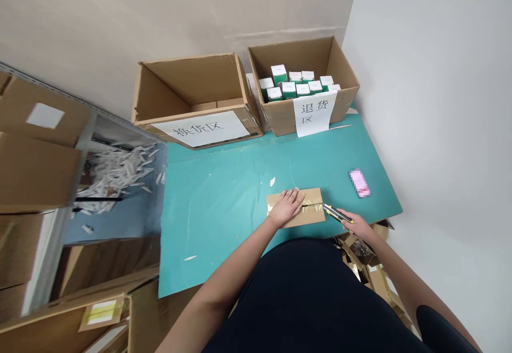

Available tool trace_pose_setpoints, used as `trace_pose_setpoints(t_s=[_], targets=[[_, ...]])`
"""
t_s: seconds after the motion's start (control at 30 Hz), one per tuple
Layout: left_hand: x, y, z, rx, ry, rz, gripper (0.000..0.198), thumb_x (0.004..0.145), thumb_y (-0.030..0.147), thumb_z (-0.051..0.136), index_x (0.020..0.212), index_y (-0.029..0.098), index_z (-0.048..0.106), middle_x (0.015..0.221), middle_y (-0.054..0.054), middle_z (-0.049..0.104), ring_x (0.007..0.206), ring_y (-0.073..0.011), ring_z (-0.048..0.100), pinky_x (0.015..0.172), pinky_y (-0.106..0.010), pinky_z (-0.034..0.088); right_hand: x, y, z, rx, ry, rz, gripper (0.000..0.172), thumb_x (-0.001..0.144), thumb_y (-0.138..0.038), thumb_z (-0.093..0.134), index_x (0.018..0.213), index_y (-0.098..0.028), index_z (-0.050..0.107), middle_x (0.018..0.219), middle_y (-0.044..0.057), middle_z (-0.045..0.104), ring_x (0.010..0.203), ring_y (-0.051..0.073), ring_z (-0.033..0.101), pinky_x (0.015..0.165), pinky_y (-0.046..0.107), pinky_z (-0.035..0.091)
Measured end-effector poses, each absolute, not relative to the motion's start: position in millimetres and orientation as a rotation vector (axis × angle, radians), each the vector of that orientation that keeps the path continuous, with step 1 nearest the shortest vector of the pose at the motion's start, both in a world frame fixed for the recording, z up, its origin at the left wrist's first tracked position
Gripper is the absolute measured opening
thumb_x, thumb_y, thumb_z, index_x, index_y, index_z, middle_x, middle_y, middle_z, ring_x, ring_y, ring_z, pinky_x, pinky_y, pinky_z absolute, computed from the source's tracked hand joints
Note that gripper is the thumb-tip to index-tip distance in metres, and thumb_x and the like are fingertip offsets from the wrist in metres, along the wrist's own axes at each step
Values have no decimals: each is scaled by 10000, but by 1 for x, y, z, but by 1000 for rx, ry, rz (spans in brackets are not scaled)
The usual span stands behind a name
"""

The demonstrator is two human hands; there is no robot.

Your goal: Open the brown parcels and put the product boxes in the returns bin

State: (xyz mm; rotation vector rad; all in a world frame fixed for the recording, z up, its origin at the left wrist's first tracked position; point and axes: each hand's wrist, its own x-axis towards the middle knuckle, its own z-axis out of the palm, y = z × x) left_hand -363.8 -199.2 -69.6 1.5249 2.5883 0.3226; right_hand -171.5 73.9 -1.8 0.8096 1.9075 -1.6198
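A small cardboard box [312,215] lies on the green table near its front edge, with clear tape and a slit along its top seam. My left hand [286,207] rests flat on the box's left part, fingers stretched out, pressing it from above. Closed around a yellow-and-black box cutter [338,214] is my right hand [358,226], just right of the box. The cutter's blade end meets the box's right edge at the taped seam.
Two large open cartons with paper signs stand at the table's back: the left carton [188,67] and the right carton [348,97], which holds several white-and-green boxes [288,89]. A blurred pink object [360,183] lies at right. Cardboard waste [366,254] piles below the right front edge.
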Motion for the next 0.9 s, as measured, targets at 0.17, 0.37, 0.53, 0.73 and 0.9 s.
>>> trace_pose_setpoints(t_s=[0.17, 0.37, 0.53, 0.73, 0.9], targets=[[-365, -200, -68, 1537, 2570, 314, 447, 996, 308, 472, 1436, 251, 531, 1479, -147, 535, 1345, -310, 496, 1137, -509, 358, -168, 72, 9, 828, 1867, -1594, 679, 838, -327, 601, 1502, -230, 491, 642, -62, 594, 389, 78, 410, 400, 211, 359], [-363, -201, -71, 1599, 2594, 356, 441, 995, 323, 491, 1424, 236, 544, 1462, -178, 540, 1316, -324, 514, 1108, -515, 376, -166, 79, 14, 788, 1878, -1561, 669, 853, -331, 602, 1503, -223, 489, 662, -51, 602, 435, 83, 421, 415, 203, 365], [-362, -203, -74, 1638, 2592, 333, 452, 998, 330, 486, 1438, 235, 529, 1477, -178, 529, 1309, -322, 517, 1107, -511, 370, -157, 81, 22, 809, 1886, -1510, 629, 856, -299, 599, 1478, -238, 526, 655, -46, 569, 470, 95, 424, 418, 201, 362], [-362, -205, -75, 1626, 2578, 383, 472, 993, 335, 497, 1459, 260, 506, 1509, -163, 501, 1329, -320, 500, 1132, -510, 342, -142, 77, 15, 847, 1821, -1591, 679, 857, -356, 587, 1514, -233, 466, 652, -59, 584, 415, 85, 390, 389, 210, 342], [-365, -205, -73, 1660, 2566, 360, 454, 1010, 335, 457, 1447, 227, 517, 1465, -179, 535, 1317, -316, 511, 1122, -509, 361, -124, 67, 3, 812, 1823, -1616, 687, 806, -406, 649, 1455, -207, 542, 672, -34, 622, 421, 83, 420, 390, 210, 354]])
